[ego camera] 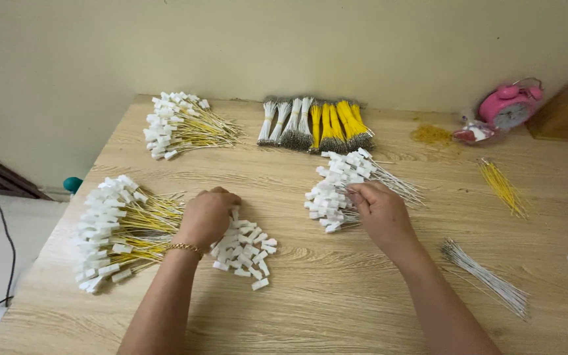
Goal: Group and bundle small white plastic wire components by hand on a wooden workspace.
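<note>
My left hand [206, 215] rests, fingers curled, on the upper edge of a small heap of loose white plastic connectors [244, 248]. My right hand [379, 212] reaches into a pile of white wires fitted with white connectors [338, 187], its fingers pinching among the wires there. What exactly each hand grips is hidden by the fingers. A gold bracelet sits on my left wrist.
A large pile of yellow wires with connectors [116, 227] lies left, another [179, 125] at the back left. Bundles of white and yellow wires [313, 125] lie at the back. Loose yellow wires [502, 187], loose white wires [488, 279] and a pink alarm clock [511, 105] sit right.
</note>
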